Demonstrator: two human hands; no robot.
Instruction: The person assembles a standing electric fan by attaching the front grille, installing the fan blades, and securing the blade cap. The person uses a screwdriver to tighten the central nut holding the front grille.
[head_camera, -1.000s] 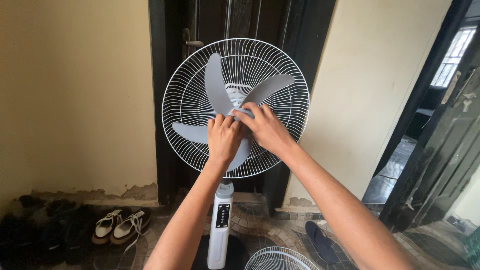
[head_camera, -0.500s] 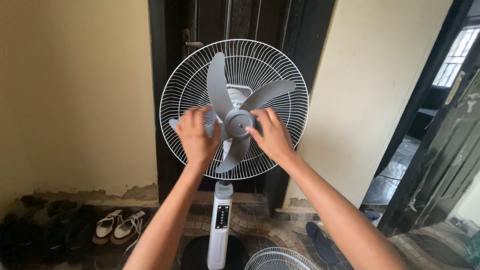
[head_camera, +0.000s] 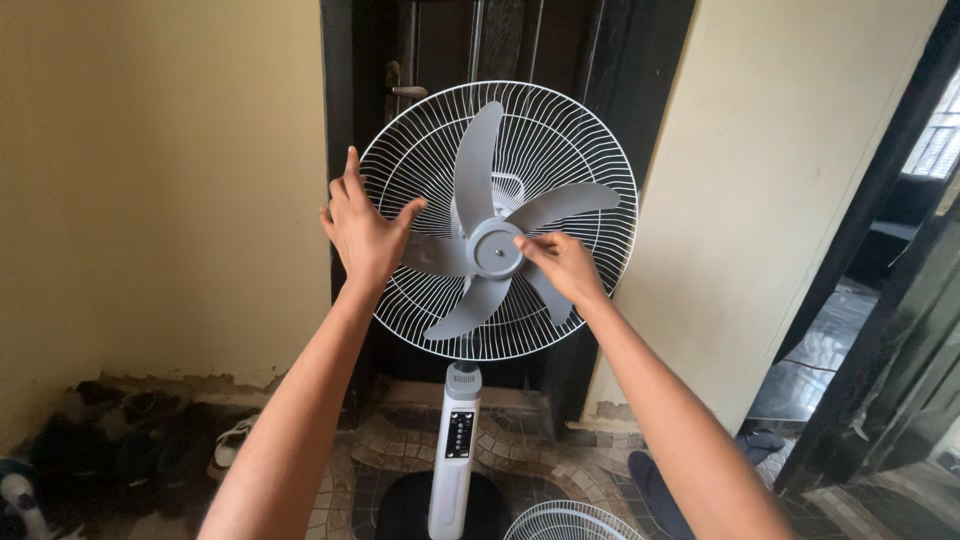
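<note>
A white standing fan stands before me with its front guard off. Its grey blades (head_camera: 480, 170) radiate from a round hub (head_camera: 493, 248) in front of the white wire rear guard (head_camera: 590, 140). My left hand (head_camera: 362, 228) is spread open at the guard's left rim, fingers up, touching or just off the wire. My right hand (head_camera: 562, 265) pinches at the right side of the hub, fingertips on it. The fan's white pole (head_camera: 456, 450) with a dark control panel rises from a black base.
A second white wire guard (head_camera: 565, 522) lies on the patterned tile floor at the bottom. A dark door with a handle (head_camera: 400, 92) is behind the fan. Shoes (head_camera: 120, 440) line the left wall. A dark slipper (head_camera: 655, 490) lies right of the base; an open doorway is at right.
My left hand has left the hub and moved out and up to the guard's left rim, opening. My right hand stays at the hub. The blades have turned slightly.
</note>
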